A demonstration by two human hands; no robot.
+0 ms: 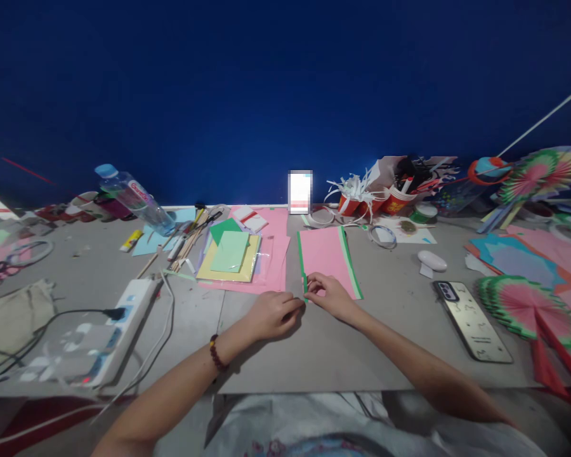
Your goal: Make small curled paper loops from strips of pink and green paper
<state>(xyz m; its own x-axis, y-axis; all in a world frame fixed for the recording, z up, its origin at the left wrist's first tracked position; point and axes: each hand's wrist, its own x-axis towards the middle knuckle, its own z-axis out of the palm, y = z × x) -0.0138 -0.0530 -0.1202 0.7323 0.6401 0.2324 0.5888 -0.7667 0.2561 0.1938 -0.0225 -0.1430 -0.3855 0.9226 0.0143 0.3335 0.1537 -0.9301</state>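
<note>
A pink sheet of paper (324, 254) with green strips along its left and right edges lies flat on the table in front of me. My right hand (329, 294) is closed at its lower left corner, thumb and fingertips pinching the green-edged side. Just left of that corner, my left hand (275, 313) rests on the table with curled fingers; whatever may be in them is hidden. A brown bead bracelet (215, 353) circles my left wrist. Beyond the left hand lies a stack of papers, with a light green sheet (229, 251) on top.
A power strip (128, 317) with cables and a leaning water bottle (136, 198) stand left. Red cups (394, 202) with paper shreds stand at the back. To the right are a phone (471, 321), a white computer mouse (432, 260) and a pink-green paper fan (514, 303).
</note>
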